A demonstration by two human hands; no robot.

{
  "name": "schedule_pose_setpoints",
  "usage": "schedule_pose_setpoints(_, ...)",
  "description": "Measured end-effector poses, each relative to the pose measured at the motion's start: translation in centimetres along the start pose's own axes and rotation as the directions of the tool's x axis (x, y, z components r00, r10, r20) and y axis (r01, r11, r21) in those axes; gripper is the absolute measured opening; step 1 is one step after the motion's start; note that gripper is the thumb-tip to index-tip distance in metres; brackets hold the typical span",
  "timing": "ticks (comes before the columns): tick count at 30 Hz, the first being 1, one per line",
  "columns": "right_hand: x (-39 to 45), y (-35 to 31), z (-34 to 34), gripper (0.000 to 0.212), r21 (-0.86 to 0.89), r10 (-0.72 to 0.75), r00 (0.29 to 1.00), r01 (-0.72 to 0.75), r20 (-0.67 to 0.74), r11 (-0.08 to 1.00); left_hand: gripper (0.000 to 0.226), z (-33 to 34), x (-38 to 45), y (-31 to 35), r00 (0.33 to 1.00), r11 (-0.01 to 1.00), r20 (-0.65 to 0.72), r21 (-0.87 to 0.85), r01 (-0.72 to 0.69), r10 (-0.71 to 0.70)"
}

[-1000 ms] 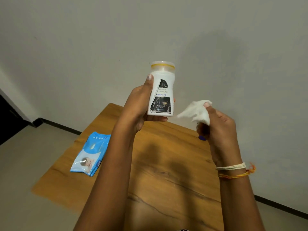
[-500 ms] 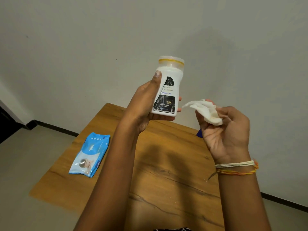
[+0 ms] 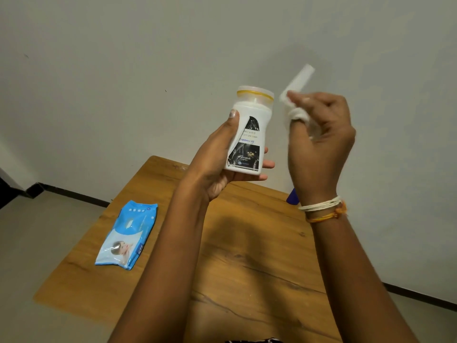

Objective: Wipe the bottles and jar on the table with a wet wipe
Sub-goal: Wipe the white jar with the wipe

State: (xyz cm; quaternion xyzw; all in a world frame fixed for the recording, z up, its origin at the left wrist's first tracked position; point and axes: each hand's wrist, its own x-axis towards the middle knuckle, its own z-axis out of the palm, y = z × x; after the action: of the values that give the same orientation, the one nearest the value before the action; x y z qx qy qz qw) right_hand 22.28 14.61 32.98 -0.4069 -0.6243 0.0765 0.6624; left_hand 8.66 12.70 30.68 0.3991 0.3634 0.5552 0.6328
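My left hand (image 3: 217, 159) holds a white bottle (image 3: 248, 131) upright above the table; it has a dark label and a clear cap with a yellow ring. My right hand (image 3: 321, 137) is raised just right of the bottle's cap, fingers curled around a white wet wipe (image 3: 295, 95). One end of the wipe sticks up past my fingers, and part is wrapped over a fingertip. The wipe is close to the cap but apart from it. A blue object (image 3: 292, 195) shows partly behind my right wrist; its shape is hidden.
A wooden table (image 3: 247, 256) stands against a plain wall. A blue wet-wipe pack (image 3: 128, 235) lies flat near the table's left edge. A dark skirting line runs along the floor at the wall.
My right hand has risen from below the bottle's base to level with its cap, turning over and closing on the wipe. The bottle has stayed in my left hand.
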Motion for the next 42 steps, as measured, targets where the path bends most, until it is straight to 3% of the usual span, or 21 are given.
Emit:
schedule_pose_setpoints(2,0.1,0.2,0.4,0.028,-0.071,-0.163,0.978,0.173,0.127,0.982,0.045,0.0,0.2,-0.3,1.0,1.0,-0.012,-0.024,-0.008,0.008)
schedule_pose_setpoints(7,-1.2,0.8,0.9,0.038,-0.127,-0.264,0.863,0.347,0.43,0.929,0.042,-0.5,0.9,-0.6,0.996,0.987,-0.069,-0.148,-0.07,0.06)
schedule_pose_setpoints(13,-5.8,2.5,1.8,0.045,-0.156,-0.346,0.802,0.47,0.487,0.869,0.038,-0.6,1.5,-0.9,0.993,0.971,-0.107,-0.224,-0.079,0.056)
schedule_pose_setpoints(18,-7.6,5.2,0.4,0.031,0.01,-0.499,0.668,0.593,0.553,0.805,0.056,-1.4,1.5,-0.7,0.992,0.988,-0.126,-0.153,-0.032,0.012)
schedule_pose_setpoints(19,-7.7,5.4,-0.1,0.029,0.071,-0.493,0.685,0.546,0.537,0.835,0.055,-1.5,1.5,-0.6,0.991,0.988,-0.135,-0.154,-0.033,0.012)
schedule_pose_setpoints(20,-7.7,5.3,-0.6,0.028,0.104,-0.444,0.752,0.454,0.487,0.885,0.055,-1.6,1.5,-0.6,0.99,0.986,-0.142,-0.165,-0.033,0.01)
schedule_pose_setpoints(22,-6.9,4.6,-0.8,0.026,0.122,-0.171,0.945,0.141,0.279,0.982,0.054,-1.7,1.5,-0.6,0.99,0.98,-0.142,-0.195,-0.03,0.002)
schedule_pose_setpoints(24,-4.7,3.7,-0.3,0.024,0.245,0.127,0.991,-0.133,0.039,0.96,0.053,-1.8,1.5,-0.7,0.992,0.979,-0.123,-0.201,-0.02,-0.005)
schedule_pose_setpoints(25,-3.4,3.3,0.1,0.024,0.297,0.19,0.981,-0.171,-0.036,0.939,0.053,-1.8,1.5,-0.8,0.994,0.98,-0.11,-0.199,-0.013,-0.009)
schedule_pose_setpoints(27,-1.1,2.3,1.0,0.023,0.276,0.127,0.99,-0.105,-0.062,0.956,0.053,-1.5,1.5,-1.0,0.996,0.979,-0.092,-0.206,0.0,-0.019)
schedule_pose_setpoints(29,-0.4,1.7,2.2,0.026,0.147,-0.028,0.996,0.015,0.087,0.989,0.048,-1.1,1.6,-1.2,0.997,0.971,-0.08,-0.238,0.002,-0.022)
schedule_pose_setpoints(32,-1.6,2.1,3.3,0.035,-0.098,-0.209,0.924,0.252,0.322,0.963,0.039,-1.0,1.7,-1.2,0.998,0.936,-0.054,-0.351,-0.006,-0.014)
schedule_pose_setpoints(35,-3.4,3.1,3.4,0.04,-0.226,-0.316,0.853,0.434,0.416,0.872,0.039,-1.3,1.7,-1.2,0.997,0.912,-0.073,-0.41,0.0,-0.033)
schedule_pose_setpoints(42,-6.6,4.7,1.6,0.037,-0.115,-0.415,0.702,0.574,0.579,0.811,0.048,-1.3,2.1,-1.8,0.99,0.927,-0.091,-0.37,0.064,-0.104)
